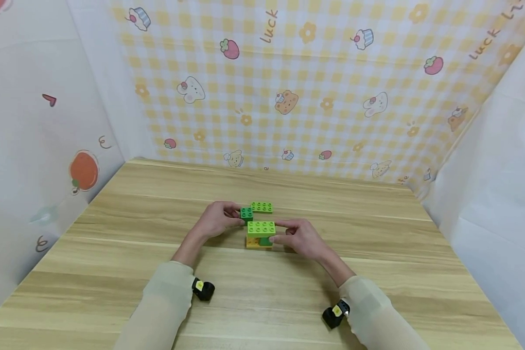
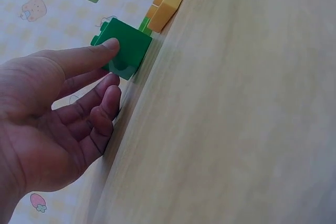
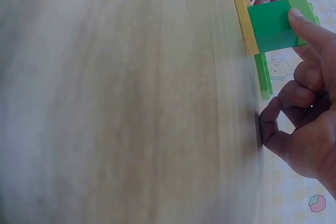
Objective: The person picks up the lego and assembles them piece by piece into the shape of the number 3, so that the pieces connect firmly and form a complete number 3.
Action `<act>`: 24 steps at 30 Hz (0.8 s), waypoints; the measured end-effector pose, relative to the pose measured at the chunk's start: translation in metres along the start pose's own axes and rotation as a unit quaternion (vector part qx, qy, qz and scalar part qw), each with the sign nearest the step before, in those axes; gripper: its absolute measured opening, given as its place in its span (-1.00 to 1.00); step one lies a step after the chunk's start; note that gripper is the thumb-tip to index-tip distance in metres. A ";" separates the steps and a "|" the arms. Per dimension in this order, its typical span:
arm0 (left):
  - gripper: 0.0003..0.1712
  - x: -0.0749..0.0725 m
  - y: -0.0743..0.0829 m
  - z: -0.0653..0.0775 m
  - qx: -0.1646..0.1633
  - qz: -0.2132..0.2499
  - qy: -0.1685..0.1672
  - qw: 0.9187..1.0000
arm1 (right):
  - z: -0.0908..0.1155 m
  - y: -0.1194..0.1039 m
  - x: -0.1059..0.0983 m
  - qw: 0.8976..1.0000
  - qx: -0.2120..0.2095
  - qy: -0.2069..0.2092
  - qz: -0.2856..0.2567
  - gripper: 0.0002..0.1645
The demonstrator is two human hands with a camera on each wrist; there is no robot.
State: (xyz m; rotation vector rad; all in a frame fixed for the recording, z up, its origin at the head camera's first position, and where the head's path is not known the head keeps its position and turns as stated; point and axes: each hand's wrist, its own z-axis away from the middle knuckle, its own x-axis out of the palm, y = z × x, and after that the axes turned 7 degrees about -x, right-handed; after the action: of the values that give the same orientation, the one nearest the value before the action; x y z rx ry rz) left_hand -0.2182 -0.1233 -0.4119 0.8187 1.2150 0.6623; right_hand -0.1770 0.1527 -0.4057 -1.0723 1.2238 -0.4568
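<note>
In the head view my left hand (image 1: 216,219) pinches a dark green square block (image 1: 246,213) between thumb and fingers, its studs facing up. Just in front and to the right stands a small stack: a lime green block (image 1: 261,227) on top, a dark green block (image 3: 272,24) under its right part, and a yellow-orange plate (image 1: 253,244) as the base. My right hand (image 1: 304,238) grips the stack's right end, thumb at the front and index finger behind. In the right wrist view its other fingers are curled beside the tabletop.
Behind the stack a lime green plate (image 1: 261,207) with studs lies flat on the wooden table (image 1: 262,301). A yellow checked cloth (image 1: 306,87) hangs along the back edge. White sheets (image 1: 494,160) close off the sides. Each sleeve carries a small black wrist camera (image 1: 203,290).
</note>
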 end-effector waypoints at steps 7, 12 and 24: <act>-0.58 -0.001 -0.002 0.001 0.005 0.009 0.000 1.000 | -0.001 0.000 0.000 1.000 -0.007 0.000 0.004 -0.32; -0.57 -0.002 -0.003 0.002 0.005 0.023 -0.010 1.000 | -0.001 0.000 0.001 1.000 -0.006 -0.004 0.006 -0.33; -0.53 -0.002 -0.004 0.003 0.000 0.044 -0.018 0.999 | 0.000 0.003 0.001 1.000 -0.013 -0.008 0.004 -0.33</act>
State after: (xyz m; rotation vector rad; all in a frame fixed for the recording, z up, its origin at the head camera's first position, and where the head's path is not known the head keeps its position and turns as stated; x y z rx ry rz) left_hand -0.2155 -0.1278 -0.4134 0.8836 1.1519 0.7168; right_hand -0.1774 0.1535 -0.4087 -1.0912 1.2224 -0.4257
